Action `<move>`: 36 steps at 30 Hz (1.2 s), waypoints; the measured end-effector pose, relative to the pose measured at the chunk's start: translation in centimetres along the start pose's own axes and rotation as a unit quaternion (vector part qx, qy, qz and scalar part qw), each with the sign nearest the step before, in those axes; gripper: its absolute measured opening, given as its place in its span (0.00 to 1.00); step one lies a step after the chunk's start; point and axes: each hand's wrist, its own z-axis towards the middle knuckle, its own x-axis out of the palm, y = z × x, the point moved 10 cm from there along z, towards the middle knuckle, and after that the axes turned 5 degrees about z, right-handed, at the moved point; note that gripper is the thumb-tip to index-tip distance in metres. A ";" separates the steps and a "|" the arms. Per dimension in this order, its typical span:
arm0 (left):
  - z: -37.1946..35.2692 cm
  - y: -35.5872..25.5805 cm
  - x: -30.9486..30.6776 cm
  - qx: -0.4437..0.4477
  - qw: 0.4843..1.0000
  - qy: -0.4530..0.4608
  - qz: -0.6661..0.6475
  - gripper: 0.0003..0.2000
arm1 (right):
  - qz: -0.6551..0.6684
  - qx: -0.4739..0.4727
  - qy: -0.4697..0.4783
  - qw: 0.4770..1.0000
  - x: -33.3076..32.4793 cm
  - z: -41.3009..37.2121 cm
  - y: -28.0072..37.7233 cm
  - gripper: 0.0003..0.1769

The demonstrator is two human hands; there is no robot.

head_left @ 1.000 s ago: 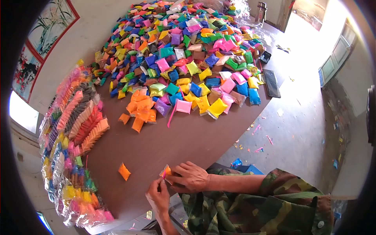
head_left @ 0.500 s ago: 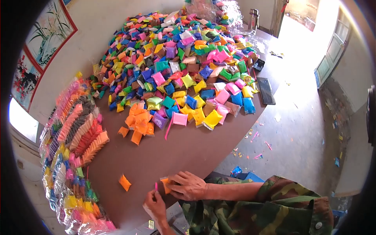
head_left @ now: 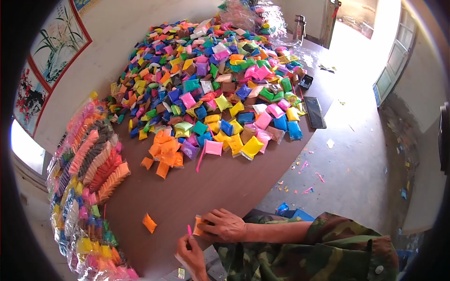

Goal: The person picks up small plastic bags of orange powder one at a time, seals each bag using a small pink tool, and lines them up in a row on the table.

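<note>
Packet (head_left: 198, 226) is gripped by right hand (head_left: 225, 225); just beside its left edge, pink stick (head_left: 189, 229) is pinched tip-outward by left hand (head_left: 191, 253).

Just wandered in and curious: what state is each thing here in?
Pink stick: pinched in left hand
Held orange packet: gripped in right hand
Loose orange packet: lying apart on table
Packet pile: heaped loosely
Packet rows: in clear bags
Phone: flat, screen dark
Flask: upright
Door: open

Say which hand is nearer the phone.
Right. The right hand, gripping an orange packet, is below and left of the phone in view; the left hand, holding a pink stick, is farther below and left.
</note>
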 end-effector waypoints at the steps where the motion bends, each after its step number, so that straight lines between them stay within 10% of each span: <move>1: -0.4 -0.6 0.4 0.018 1.000 0.004 -0.005 0.04 | -0.001 -0.003 0.003 1.000 0.0 0.0 0.0 0.14; 36: -1.9 -1.0 0.0 0.038 0.999 0.008 -0.017 0.04 | -0.005 0.001 -0.027 1.000 0.2 0.6 -0.6 0.10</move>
